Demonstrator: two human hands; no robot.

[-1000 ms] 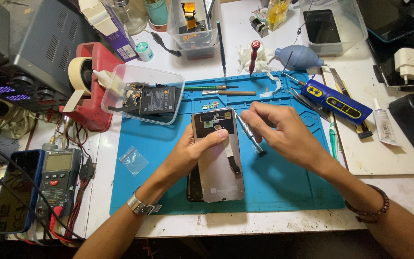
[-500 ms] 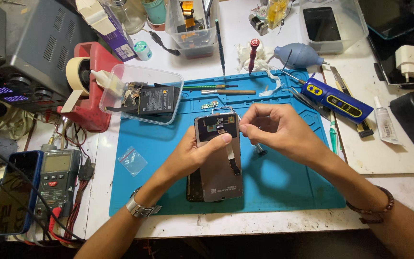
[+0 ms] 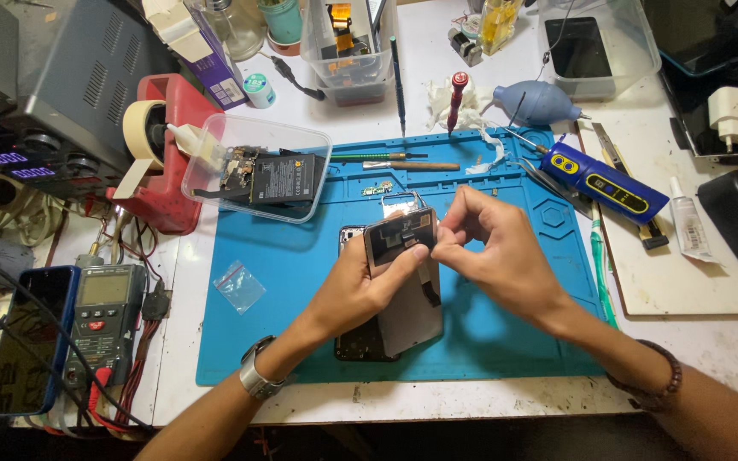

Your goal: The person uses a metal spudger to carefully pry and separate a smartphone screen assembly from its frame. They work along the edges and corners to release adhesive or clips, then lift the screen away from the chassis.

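My left hand (image 3: 356, 294) grips a grey phone screen panel (image 3: 407, 299) by its left side, thumb on its face, and holds it tilted up over the blue work mat (image 3: 514, 350). My right hand (image 3: 493, 256) has its fingertips pinched together at the panel's upper right edge; what sits between them is too small to make out. A dark phone body (image 3: 356, 341) lies flat on the mat, partly hidden under the panel. A small metal part (image 3: 399, 201) rests just beyond the panel's top.
A clear box (image 3: 215, 141) with a battery and boards stands at the mat's far left. A blue electric screwdriver (image 3: 608, 183), air blower (image 3: 540, 102), red-handled screwdriver (image 3: 457, 98) and glue bottle (image 3: 689, 226) lie right. A multimeter (image 3: 100, 316), cased phone (image 3: 23, 341) and tape dispenser (image 3: 164, 145) sit left.
The tweezers seen in my right hand a second ago no longer show. That hand moved left onto the panel's top edge, and my left hand raised the panel off the phone body.
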